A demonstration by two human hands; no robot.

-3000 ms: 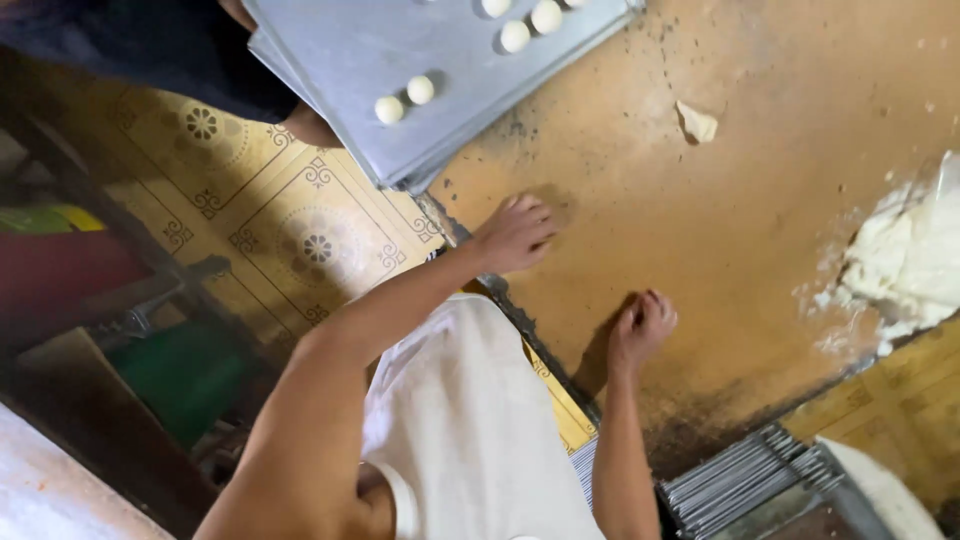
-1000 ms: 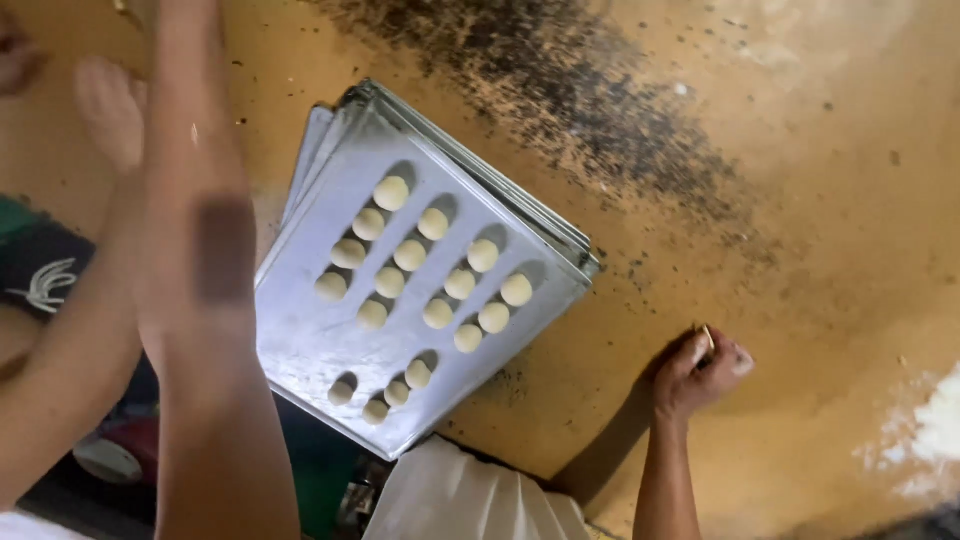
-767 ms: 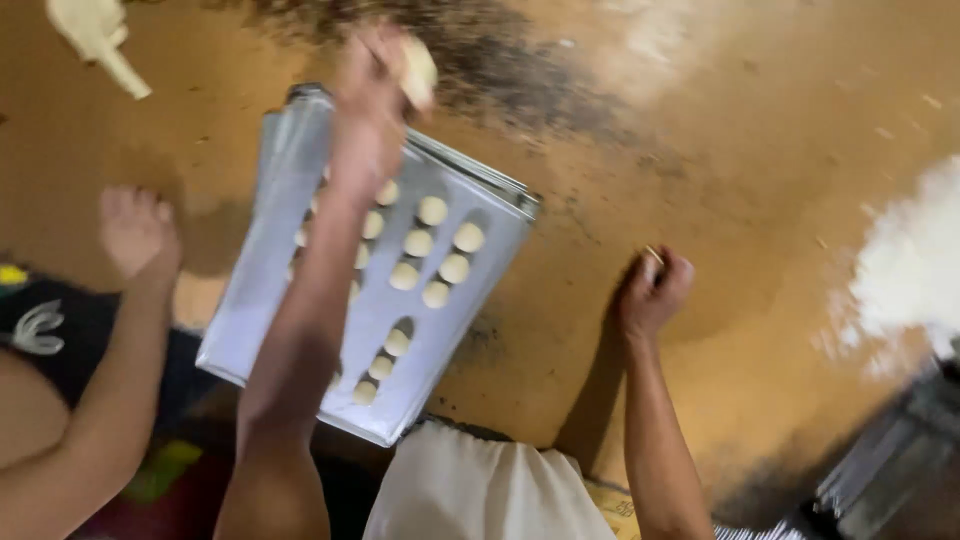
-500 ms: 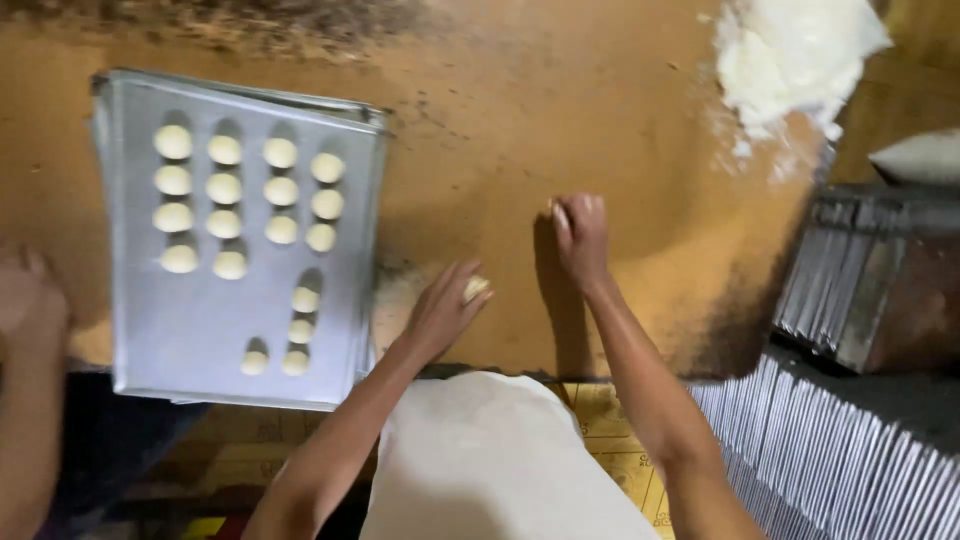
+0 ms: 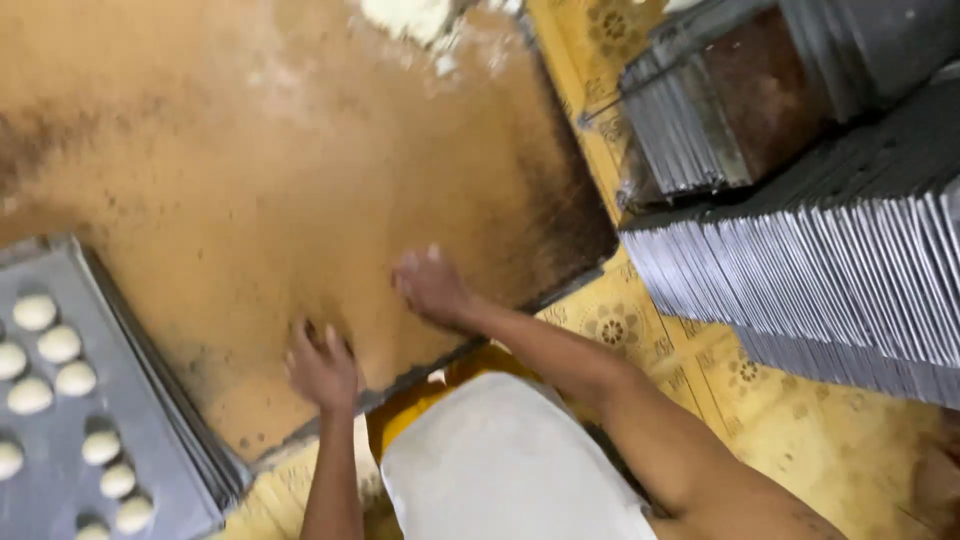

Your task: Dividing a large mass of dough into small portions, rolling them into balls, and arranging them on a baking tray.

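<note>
While both hands press down on the brown tabletop (image 5: 250, 180), I read the left hand (image 5: 322, 365) as flat, fingers spread, near the front edge, and the right hand (image 5: 430, 285) as cupped palm-down just beside it, a little farther in. Whether either palm covers a piece of dough I cannot tell; nothing shows under them.

To the left of my left hand sits a grey metal baking tray (image 5: 60, 480), overhanging the tabletop edge, with small round dough balls (image 5: 58, 343) in rows. I count ten in view, some cut off by the frame. A heap of white dough (image 5: 405, 15) lies well beyond my right hand at the far edge. To the right of that hand stand stacked metal trays (image 5: 820, 270), too many to count, in two banks.

My worry is the overhanging tray: a nudge from my left elbow could, I judge, tip it and spill the balls onto the patterned floor (image 5: 620, 330).
</note>
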